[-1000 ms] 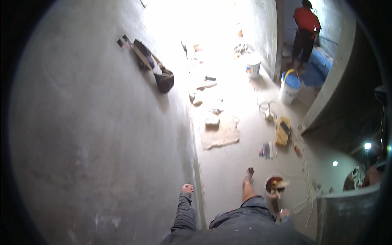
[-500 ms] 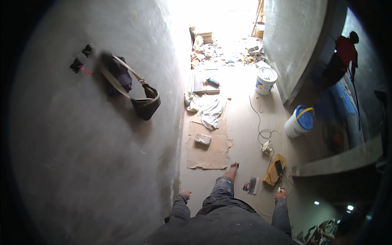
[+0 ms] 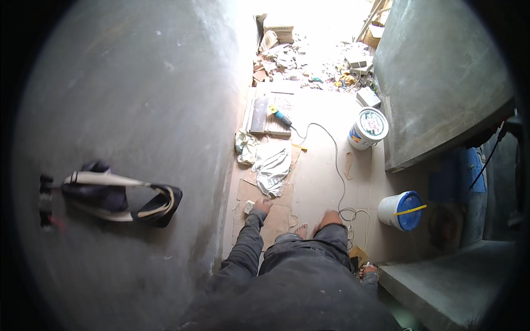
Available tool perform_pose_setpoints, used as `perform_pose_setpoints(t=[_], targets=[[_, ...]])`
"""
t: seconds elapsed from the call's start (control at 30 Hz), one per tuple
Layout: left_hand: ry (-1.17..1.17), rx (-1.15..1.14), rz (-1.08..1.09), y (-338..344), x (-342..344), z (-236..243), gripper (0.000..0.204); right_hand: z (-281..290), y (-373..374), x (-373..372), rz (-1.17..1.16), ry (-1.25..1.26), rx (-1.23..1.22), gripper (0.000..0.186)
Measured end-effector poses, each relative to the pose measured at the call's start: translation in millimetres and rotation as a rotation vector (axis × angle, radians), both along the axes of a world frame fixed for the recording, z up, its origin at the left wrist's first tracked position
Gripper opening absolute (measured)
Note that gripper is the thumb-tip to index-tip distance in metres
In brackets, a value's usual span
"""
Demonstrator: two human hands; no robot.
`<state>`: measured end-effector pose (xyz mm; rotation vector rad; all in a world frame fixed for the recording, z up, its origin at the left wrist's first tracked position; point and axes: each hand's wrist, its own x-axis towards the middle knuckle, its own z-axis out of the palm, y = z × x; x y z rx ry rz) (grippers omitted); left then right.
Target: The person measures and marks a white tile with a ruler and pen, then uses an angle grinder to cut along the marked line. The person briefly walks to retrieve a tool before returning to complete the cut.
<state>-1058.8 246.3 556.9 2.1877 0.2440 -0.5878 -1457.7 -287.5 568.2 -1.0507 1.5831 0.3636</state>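
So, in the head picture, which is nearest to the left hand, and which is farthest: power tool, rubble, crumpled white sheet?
1. Crumpled white sheet, just ahead of the left hand.
2. Power tool, farther ahead.
3. Rubble, beyond the tool.

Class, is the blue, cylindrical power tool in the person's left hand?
No, the tool lies on flat panels, well beyond the left hand.

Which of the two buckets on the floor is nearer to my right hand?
The bucket with the blue lid and yellow handle; the other bucket, farther ahead of the right hand, has a pale lid.
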Motion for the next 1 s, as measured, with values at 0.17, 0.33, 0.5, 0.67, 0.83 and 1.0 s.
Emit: perform_pose_setpoints(t=[0.17, 0.33, 0.5, 0.67, 0.83, 1.0], targets=[[0.139, -0.235, 0.174, -90, 163, 6, 0.043, -25, -47, 105, 0.361, 0.153, -0.148, 0.017], [-0.198, 0.576, -0.742, -96, 229, -66, 0.036, -4, -118, 329, 0.781, 0.055, -0.289, 0.018], [0.684, -0.362, 0.652, -97, 281, -82, 0.021, 30, -251, 615, 0.609, -0.138, -0.355, 0.015], [0.504, -0.624, 1.158, -90, 346, -91, 0.022, 73, -339, 892, 0.903, -0.302, -0.686, 0.016], [0.579, -0.455, 1.494, -107, 470, -169, 0.024, 91, -318, 1122, 1.065, -0.301, -0.816, 0.011], [0.235, -0.403, 1.375, -174, 639, -190, 0.021, 70, -212, 1301, 1.77, -0.329, -0.844, 0.015]])
